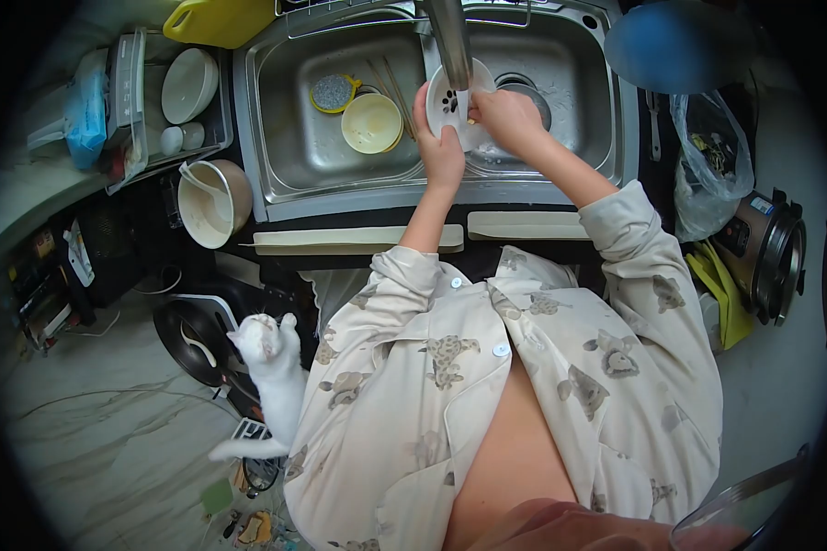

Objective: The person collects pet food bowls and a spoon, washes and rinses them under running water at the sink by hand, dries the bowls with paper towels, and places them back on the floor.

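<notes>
1. A white cat [280, 386] stands stretched upright on the left, its head raised and its tail out to the side.
2. Near it, a black pan [178, 332] has a pale, curved object in it.
3. Higher up, a cream pot [240, 204] holds a white spoon or ladle [204, 186].
4. Beyond the pot, a rack [134, 101] holds a white bowl [190, 85]; a blue packet [87, 110] is beside it.
5. A yellow container [220, 20] is at the upper left edge.
6. On the right, a clear plastic bag [698, 207] hangs near a brown-and-black appliance [755, 241] and a yellow-green cloth [721, 286].
</notes>
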A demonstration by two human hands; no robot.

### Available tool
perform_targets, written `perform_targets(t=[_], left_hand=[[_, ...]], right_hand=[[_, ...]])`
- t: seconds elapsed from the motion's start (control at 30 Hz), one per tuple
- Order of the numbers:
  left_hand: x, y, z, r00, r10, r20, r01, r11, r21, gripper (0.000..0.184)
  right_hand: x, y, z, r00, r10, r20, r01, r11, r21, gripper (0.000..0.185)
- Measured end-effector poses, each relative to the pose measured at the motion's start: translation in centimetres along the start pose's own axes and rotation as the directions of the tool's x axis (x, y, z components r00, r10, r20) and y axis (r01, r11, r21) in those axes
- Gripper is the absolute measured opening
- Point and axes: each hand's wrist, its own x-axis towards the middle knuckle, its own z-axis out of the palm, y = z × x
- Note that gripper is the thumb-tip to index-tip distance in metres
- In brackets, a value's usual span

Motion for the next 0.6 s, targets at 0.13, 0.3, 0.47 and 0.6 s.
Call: perform_targets(t=[0.13, 0.3, 0.47, 0.6], left_hand=[[0.3, 0.4, 0.2, 0.988, -0.136, -0.076, 0.132, 0.99, -0.048, 0.063], [0.4, 0.3, -0.8, 0.87, -0.485, -0.086, 0.44, 0.844, -0.306, 0.057], [-0.2, 0.1, 0.0, 0.715, -0.67, 0.2, 0.671, 0.577, -0.466, 0.051], [-0.6, -0.5, 0.5, 0.768, -0.639, 0.054, 0.631, 0.74, -0.233, 0.04]], right_hand=[[-0.7, -0.6, -0.3, 1.0, 0.016, -0.001, -0.016, 0.998, 0.053, 0.024], [-1.4, 2.2, -2.2, 0.901, 0.322, -0.291, -0.216, 0.914, 0.342, 0.038], [-2.1, 5.4, 1.9, 0.936, 0.346, 0.063, -0.242, 0.504, 0.829, 0.048], [-3.2, 4.8, 2.8, 0.935, 0.34, -0.102, -0.133, 0.603, 0.786, 0.04]])
